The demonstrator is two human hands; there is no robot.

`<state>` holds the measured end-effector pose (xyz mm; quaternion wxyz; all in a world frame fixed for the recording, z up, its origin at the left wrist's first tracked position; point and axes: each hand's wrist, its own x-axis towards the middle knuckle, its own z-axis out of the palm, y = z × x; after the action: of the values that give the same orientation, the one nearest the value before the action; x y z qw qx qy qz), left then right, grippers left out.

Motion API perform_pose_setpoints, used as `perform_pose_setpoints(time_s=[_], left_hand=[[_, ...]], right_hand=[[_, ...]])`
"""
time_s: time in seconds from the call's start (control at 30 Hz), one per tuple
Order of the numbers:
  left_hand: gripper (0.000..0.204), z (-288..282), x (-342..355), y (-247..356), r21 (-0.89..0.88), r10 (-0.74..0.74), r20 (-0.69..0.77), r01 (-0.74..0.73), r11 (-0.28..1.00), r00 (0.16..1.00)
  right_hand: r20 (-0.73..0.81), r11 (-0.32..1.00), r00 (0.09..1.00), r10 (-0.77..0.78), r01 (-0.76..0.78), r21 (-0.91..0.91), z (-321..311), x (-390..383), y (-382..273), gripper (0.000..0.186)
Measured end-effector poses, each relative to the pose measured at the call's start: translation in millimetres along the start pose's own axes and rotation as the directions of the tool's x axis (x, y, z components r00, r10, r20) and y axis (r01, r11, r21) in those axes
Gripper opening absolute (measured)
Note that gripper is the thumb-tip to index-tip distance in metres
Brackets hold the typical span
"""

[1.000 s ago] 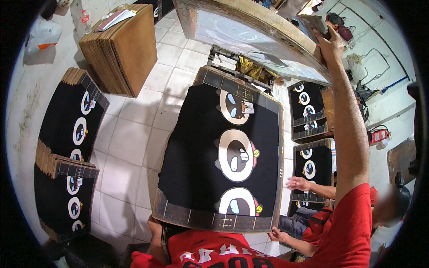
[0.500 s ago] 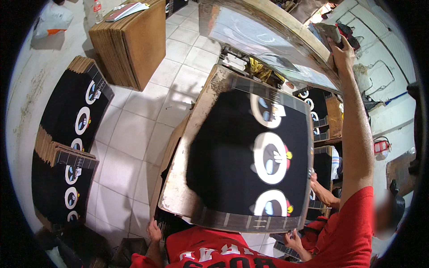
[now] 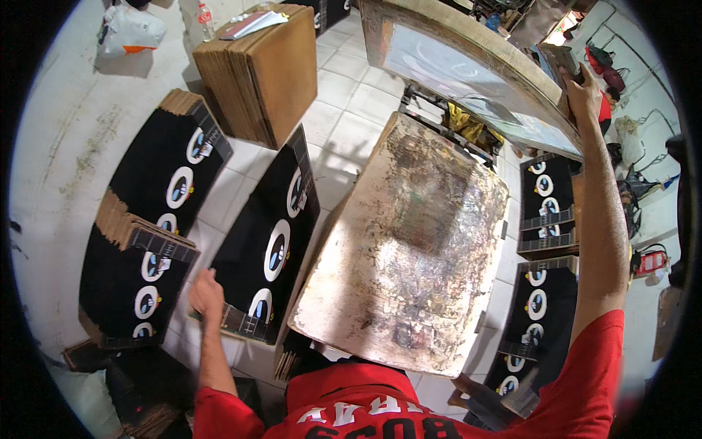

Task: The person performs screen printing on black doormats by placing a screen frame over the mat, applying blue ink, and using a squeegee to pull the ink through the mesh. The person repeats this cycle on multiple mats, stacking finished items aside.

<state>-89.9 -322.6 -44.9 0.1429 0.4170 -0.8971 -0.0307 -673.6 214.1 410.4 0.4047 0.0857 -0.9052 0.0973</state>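
My left hand (image 3: 207,294) is closed on the near left edge of a board covered with black fabric (image 3: 252,245). The fabric carries a column of white ring-shaped eye prints, and the board is tilted beside the left side of a worktable. My right arm is raised at the far right. There my right hand (image 3: 583,94) is wrapped around the edge of a lifted wooden screen frame (image 3: 468,40), whose pale mesh faces down. Between my hands lies the worktable top (image 3: 409,249), stained and crusted with paint, with no board on it.
Fabric-covered boards (image 3: 139,293) stand in stacks at the left wall, and more printed boards (image 3: 537,300) are at the right. A tall brown stack of boards (image 3: 256,73) holds papers and a bottle (image 3: 205,22). A fire extinguisher (image 3: 651,262) is on the right wall.
The printed board that lay on the worktable is off it, and another person's hands have left its right edge. My left hand has moved up and left, now with a board. My right hand stays raised.
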Motion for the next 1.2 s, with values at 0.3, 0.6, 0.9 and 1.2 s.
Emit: perform_pose_setpoints(time_s=[0.3, 0.6, 0.9, 1.2], left_hand=[[0.037, -317, 141, -165, -0.4, -0.167, -0.162, 0.09, 0.912, 0.973], [0.036, -234, 56, -227, -0.73, -0.44, -0.031, 0.28, 0.624, 0.898], [0.031, -42, -67, -39, -0.786, -0.16, 0.428, 0.454, 0.42, 0.889], [0.052, 3, -101, 142, -0.737, 0.356, 0.47, 0.137, 0.662, 0.808]], right_hand=[[0.052, 0.997, 0.998, 0.035, -0.038, 0.063, 4, 0, -1, 0.067], [0.049, 0.991, 0.995, 0.084, -0.089, 0.097, 10, -4, 4, 0.06], [0.027, 0.998, 0.998, 0.058, -0.058, 0.018, 3, -10, 1, 0.064], [-0.001, 0.984, 0.995, 0.097, -0.095, 0.15, -37, -41, -25, 0.041]])
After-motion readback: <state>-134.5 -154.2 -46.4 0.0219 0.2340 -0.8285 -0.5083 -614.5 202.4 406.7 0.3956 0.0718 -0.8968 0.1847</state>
